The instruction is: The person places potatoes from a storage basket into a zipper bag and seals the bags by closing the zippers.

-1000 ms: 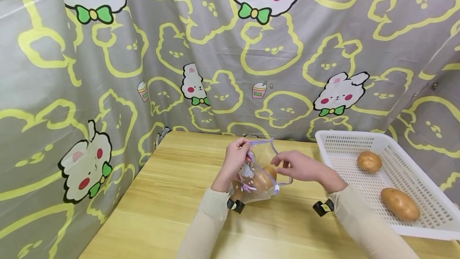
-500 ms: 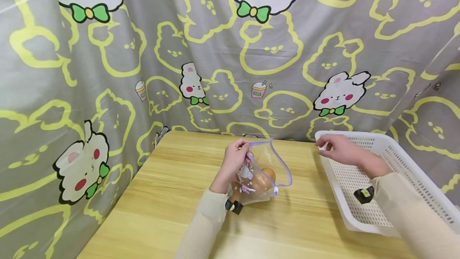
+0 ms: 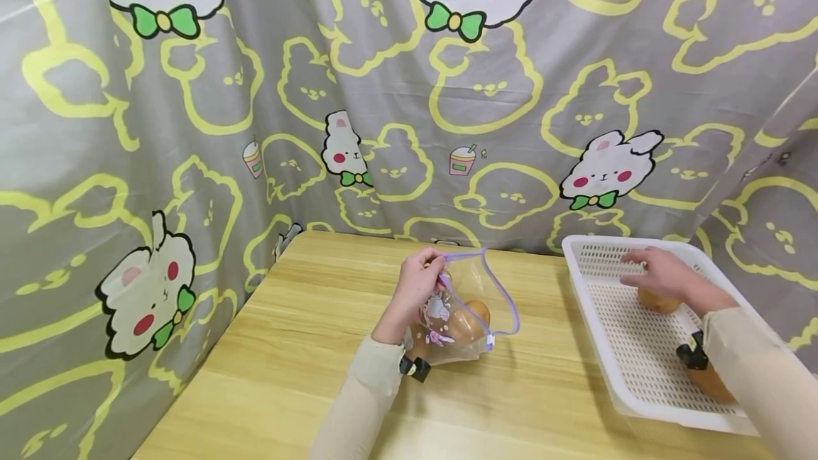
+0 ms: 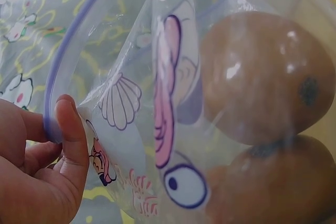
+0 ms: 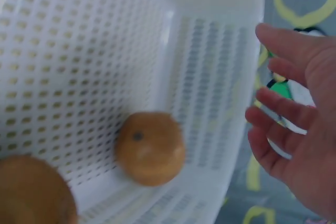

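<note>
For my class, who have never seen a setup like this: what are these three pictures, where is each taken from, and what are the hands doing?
There is no machine here: a person works with two bare hands and wears three cameras. The wide picture comes from a camera on the head, the two close-ups from cameras on the wrists. On a wooden table stands a clear printed zip bag with potatoes inside; the left hand pinches its open rim, seen close in the left wrist view. To the right lies a white perforated basket with two potatoes. The right hand, fingers spread and holding nothing, reaches over the rounder potato.
</note>
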A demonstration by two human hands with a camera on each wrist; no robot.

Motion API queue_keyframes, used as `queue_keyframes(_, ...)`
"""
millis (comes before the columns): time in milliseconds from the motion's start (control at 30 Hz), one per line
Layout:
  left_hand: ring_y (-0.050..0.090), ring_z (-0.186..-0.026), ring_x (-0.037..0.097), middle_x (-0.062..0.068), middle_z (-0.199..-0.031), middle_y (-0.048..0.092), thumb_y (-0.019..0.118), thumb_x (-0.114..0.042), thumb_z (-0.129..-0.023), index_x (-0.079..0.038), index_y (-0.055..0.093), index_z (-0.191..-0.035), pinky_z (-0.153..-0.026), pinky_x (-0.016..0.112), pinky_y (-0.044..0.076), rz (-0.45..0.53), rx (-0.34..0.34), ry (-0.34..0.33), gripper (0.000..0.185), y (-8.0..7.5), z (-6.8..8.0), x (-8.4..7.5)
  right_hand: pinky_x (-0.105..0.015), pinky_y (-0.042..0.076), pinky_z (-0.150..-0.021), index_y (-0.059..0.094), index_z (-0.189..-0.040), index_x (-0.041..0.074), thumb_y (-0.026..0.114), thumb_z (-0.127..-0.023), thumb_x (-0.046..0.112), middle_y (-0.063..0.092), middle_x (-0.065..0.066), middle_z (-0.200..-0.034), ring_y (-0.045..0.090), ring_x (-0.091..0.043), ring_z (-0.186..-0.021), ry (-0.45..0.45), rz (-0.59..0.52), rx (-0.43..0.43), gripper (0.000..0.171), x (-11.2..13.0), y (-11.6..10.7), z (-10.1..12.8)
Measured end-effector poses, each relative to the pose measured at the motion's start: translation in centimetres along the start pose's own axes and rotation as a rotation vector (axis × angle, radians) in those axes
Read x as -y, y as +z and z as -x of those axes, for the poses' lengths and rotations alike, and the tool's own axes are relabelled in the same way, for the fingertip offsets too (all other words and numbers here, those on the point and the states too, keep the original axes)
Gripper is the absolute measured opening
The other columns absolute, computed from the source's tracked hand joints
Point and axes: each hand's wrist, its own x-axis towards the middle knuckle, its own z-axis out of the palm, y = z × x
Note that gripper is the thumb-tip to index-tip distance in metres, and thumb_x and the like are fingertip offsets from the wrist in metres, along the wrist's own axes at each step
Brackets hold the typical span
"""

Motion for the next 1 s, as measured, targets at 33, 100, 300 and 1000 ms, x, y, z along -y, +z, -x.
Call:
queue_keyframes(33, 0.051, -0.049, 0.010, 0.005, -0.077, 0.053, 0.051, -0.009, -0.094, 0.003, 0.065, -0.099, -0.046, 0.020, 0.044, 0.001, -0.003, 0.001, 0.019, 0.0, 0.0, 0.1, -0.060, 0.044, -0.082, 0.056, -0.117, -0.012, 0.070, -0.084, 0.027, 0.055, -0.035, -0.113, 0.053, -0.050, -0.099, 0.026, 0.006, 0.000, 0.053, -0.5, 0.1, 0.1)
queue_keyframes(100, 0.051, -0.049, 0.010, 0.005, -0.076, 0.053, 0.052, -0.010, -0.094, 0.002, 0.065, -0.098, -0.046, 0.020, 0.044, 0.004, -0.006, 0.003, 0.018, 0.0, 0.0, 0.2, -0.064, 0.040, -0.084, 0.052, -0.119, -0.015, 0.069, -0.084, 0.027, 0.050, -0.038, -0.115, 0.047, -0.054, -0.103, 0.074, 0.007, -0.006, 0.058, -1.5, 0.4, 0.4)
queue_keyframes(300, 0.050, -0.049, 0.010, 0.005, -0.075, 0.052, 0.051, -0.009, -0.093, 0.005, 0.063, -0.099, -0.045, 0.019, 0.044, 0.010, 0.000, 0.004, 0.020, 0.0, 0.1, 0.3, -0.066, 0.036, -0.087, 0.044, -0.120, -0.023, 0.069, -0.083, 0.023, 0.043, -0.045, -0.117, 0.041, -0.059, -0.105, 0.144, -0.007, -0.008, 0.063, -4.0, 1.3, 1.0)
queue_keyframes(1000, 0.051, -0.048, 0.010, 0.005, -0.074, 0.051, 0.051, -0.008, -0.094, 0.003, 0.063, -0.094, -0.045, 0.019, 0.045, -0.026, -0.002, 0.035, 0.017, -0.3, 0.3, -0.1, -0.073, 0.023, -0.091, 0.022, -0.134, -0.022, 0.055, -0.094, 0.038, 0.017, -0.050, -0.131, 0.018, -0.066, -0.118, 0.250, -0.248, 0.103, 0.079, -7.1, 2.9, 3.0)
